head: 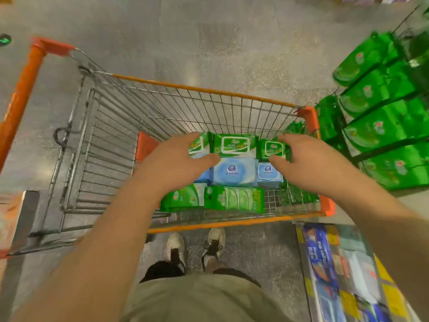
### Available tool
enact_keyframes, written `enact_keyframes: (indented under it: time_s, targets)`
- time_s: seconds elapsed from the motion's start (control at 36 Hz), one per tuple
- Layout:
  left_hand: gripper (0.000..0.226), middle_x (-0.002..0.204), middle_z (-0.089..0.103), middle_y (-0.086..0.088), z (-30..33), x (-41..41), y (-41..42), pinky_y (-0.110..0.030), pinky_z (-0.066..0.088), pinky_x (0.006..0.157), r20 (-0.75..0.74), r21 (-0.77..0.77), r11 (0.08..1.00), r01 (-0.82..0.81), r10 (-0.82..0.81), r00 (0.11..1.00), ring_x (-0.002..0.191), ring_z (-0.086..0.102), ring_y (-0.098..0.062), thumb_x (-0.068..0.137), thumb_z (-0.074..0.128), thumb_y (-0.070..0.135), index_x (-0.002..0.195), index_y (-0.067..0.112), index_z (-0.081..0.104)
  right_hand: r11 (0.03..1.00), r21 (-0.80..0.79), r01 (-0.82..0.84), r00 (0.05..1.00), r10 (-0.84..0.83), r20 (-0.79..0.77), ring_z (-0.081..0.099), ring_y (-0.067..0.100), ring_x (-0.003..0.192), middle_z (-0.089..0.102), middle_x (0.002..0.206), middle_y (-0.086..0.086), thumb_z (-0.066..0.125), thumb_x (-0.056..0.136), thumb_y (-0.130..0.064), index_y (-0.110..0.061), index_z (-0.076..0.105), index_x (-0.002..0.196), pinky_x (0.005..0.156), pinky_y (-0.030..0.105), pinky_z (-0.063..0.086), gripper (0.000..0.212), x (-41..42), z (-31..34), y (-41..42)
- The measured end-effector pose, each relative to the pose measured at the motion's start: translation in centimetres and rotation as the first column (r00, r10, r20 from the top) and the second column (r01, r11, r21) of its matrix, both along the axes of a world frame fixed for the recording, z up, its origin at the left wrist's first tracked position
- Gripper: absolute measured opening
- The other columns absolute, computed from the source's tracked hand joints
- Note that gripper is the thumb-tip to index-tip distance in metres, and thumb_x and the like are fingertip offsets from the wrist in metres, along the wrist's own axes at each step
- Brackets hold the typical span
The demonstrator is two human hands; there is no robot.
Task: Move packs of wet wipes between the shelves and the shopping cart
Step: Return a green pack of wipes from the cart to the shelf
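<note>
Two hands are reaching down into the shopping cart (209, 90), one at each end of the far row of green wet wipe packs (234, 145). The left hand (178, 159) is spreading its fingers wide around the leftmost green pack (197, 145), thumb below it, with no firm grip showing. The right hand (301, 156) is likewise lying open, its thumb touching the rightmost green pack (271, 148). Blue packs (234, 171) are sitting in the row just nearer, and more green packs (213, 197) are lying nearest the person. Shelves (380, 135) on the right are holding larger green bags (376, 91). White shoes (197, 247) are standing on the grey floor (209, 38).
</note>
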State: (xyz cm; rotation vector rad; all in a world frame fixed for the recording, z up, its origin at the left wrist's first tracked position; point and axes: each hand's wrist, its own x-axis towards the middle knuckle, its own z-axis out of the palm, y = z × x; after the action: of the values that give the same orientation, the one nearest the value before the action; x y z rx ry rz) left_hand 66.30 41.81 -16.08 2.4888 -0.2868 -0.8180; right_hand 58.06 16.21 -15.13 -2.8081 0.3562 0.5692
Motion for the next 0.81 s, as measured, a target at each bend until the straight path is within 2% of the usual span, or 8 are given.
enact_keyframes:
  time_s: [0.19,0.31,0.39,0.47,0.56,0.61,0.69,0.81]
  targets:
    - [0.074,0.161,0.039,0.013,-5.8,0.0,-3.7,-0.026,0.032,0.1,-0.219,-0.036,0.999,-0.03,0.021,0.975,0.144,0.041,-0.014,0.091,0.06,0.064,0.156,0.035,0.039,0.996,0.058,0.063,0.986,-0.054,-0.155,0.046,0.026,0.138,0.043,0.156,0.006,0.051,0.098,-0.052,-0.018,0.037,0.153,0.109,0.035,0.041,0.066,1.2,-6.0,-1.6]
    - [0.056,0.145,0.055,0.012,-9.6,-0.6,-5.5,-0.031,0.042,0.102,-0.445,-0.076,0.958,-0.278,0.217,0.869,0.123,0.054,-0.012,0.092,0.065,0.057,0.142,0.033,0.056,0.996,0.072,0.055,0.977,-0.039,-0.209,0.054,0.027,0.123,0.056,0.14,0.006,0.05,0.096,-0.053,-0.022,0.049,0.141,0.096,0.034,0.045,0.055,1.8,-10.2,-2.1]
    - [0.046,0.126,0.069,0.003,-13.0,-1.1,-6.6,-0.045,0.051,0.104,-0.631,-0.036,0.84,-0.541,0.401,0.664,0.111,0.064,-0.021,0.092,0.064,0.052,0.128,0.024,0.064,0.992,0.116,0.045,0.973,-0.017,-0.231,0.049,0.027,0.13,0.052,0.146,0.005,0.052,0.097,-0.05,-0.023,0.048,0.144,0.104,0.036,0.042,0.054,2.0,-13.0,-2.3]
    - [0.027,0.112,0.069,-0.001,-16.5,-1.6,-7.1,-0.04,0.052,0.091,-0.761,0.064,0.696,-0.715,0.498,0.416,0.097,0.062,-0.024,0.1,0.056,0.041,0.114,0.02,0.063,0.982,0.186,0.038,0.974,0.006,-0.228,0.044,0.025,0.137,0.049,0.151,0.003,0.056,0.097,-0.047,-0.022,0.048,0.145,0.111,0.037,0.037,0.055,2.2,-15.6,-2.3]
    - [0.031,0.108,0.061,-0.011,-19.4,-2.2,-7.5,-0.036,0.05,0.075,-0.826,0.202,0.522,-0.828,0.546,0.143,0.095,0.055,-0.029,0.099,0.058,0.038,0.119,0.014,0.056,0.959,0.276,0.058,0.966,0.015,-0.258,0.049,0.023,0.133,0.052,0.148,0.003,0.058,0.097,-0.044,-0.021,0.05,0.144,0.106,0.033,0.04,0.053,2.5,-18.3,-2.0]
    - [0.039,0.116,0.055,-0.017,-21.4,-2.5,-7.9,-0.042,0.054,0.082,-0.814,0.293,0.4,-0.868,0.581,-0.007,0.103,0.056,-0.034,0.098,0.061,0.039,0.126,0.013,0.052,0.95,0.308,0.054,0.955,0.041,-0.294,0.052,0.023,0.128,0.052,0.147,0.003,0.059,0.098,-0.043,-0.02,0.049,0.145,0.099,0.03,0.041,0.053,2.8,-19.7,-1.7]
    - [0.042,0.123,0.059,-0.019,-23.8,-2.8,-8.4,-0.05,0.051,0.1,-0.799,0.403,0.23,-0.886,0.56,-0.218,0.11,0.061,-0.035,0.095,0.063,0.04,0.124,0.01,0.056,0.945,0.327,-0.009,0.932,0.127,-0.339,0.047,0.023,0.135,0.047,0.151,0.003,0.057,0.099,-0.043,-0.02,0.044,0.148,0.107,0.033,0.037,0.056,3.2,-21.7,-1.4]
    - [0.046,0.128,0.061,-0.012,-25.4,-3.5,-9.2,-0.05,0.046,0.107,-0.764,0.482,0.135,-0.865,0.549,-0.34,0.116,0.061,-0.029,0.097,0.059,0.051,0.125,0.014,0.061,0.939,0.335,-0.074,0.88,0.219,-0.421,0.041,0.026,0.14,0.042,0.156,0.004,0.057,0.099,-0.046,-0.022,0.04,0.151,0.113,0.038,0.035,0.06,3.7,-24.3,-1.4]
